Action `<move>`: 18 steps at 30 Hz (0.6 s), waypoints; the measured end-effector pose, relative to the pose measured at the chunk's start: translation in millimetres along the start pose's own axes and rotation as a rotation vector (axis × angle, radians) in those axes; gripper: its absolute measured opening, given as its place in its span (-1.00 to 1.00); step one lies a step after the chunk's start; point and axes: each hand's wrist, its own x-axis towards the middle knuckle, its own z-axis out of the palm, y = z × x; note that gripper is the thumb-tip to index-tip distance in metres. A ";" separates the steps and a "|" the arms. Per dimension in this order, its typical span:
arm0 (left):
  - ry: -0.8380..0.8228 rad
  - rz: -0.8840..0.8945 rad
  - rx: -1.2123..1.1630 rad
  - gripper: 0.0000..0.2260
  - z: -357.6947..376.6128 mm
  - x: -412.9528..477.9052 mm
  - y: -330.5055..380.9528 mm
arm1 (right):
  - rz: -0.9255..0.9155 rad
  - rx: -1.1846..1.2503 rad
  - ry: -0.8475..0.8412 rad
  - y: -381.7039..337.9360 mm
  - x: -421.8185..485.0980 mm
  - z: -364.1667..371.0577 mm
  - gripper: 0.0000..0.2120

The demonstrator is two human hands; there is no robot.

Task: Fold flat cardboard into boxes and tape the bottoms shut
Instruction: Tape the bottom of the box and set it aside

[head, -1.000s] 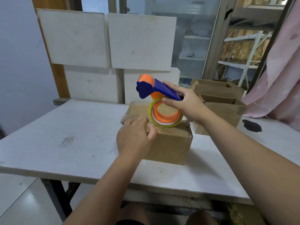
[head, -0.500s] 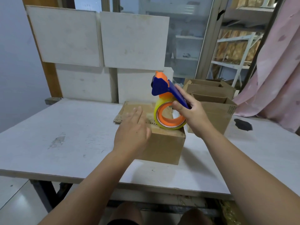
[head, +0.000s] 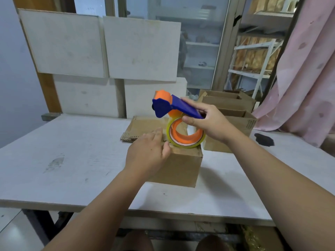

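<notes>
A small brown cardboard box [head: 183,167] stands on the white table [head: 72,151], its folded flaps facing up. My left hand [head: 148,153] lies flat on the box's top near the left edge, fingers straight. My right hand [head: 208,120] grips the blue handle of a tape dispenser [head: 181,122]. Its orange hub and yellowish tape roll touch the right part of the box top. Flat cardboard sheets [head: 143,126] lie just behind the box.
Two open folded boxes [head: 233,113] are stacked at the table's back right. White boards [head: 101,49] lean against the wall behind the table. A dark stain [head: 263,139] marks the right side. A pink curtain [head: 308,69] hangs at far right.
The tape dispenser has shifted a little toward me along the box top with my right hand. My left hand has stayed pressed on the box, fingers spreading slightly.
</notes>
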 end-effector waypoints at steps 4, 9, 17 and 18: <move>-0.001 -0.024 -0.003 -0.53 -1.8 -1.3 1.7 | 0.018 -0.011 0.009 4.6 -9.3 -15.3 -0.44; -0.042 -0.044 -0.015 -0.53 -3.7 -2.8 6.1 | 0.027 0.230 0.163 17.5 -24.6 1.7 -0.42; -0.057 -0.052 0.014 -0.54 -4.2 -3.4 4.9 | -0.008 0.098 0.124 11.6 -31.1 -17.9 -0.46; -0.062 -0.052 0.017 -0.54 -4.4 -3.2 4.9 | 0.001 0.046 0.101 11.9 -31.9 -26.5 -0.45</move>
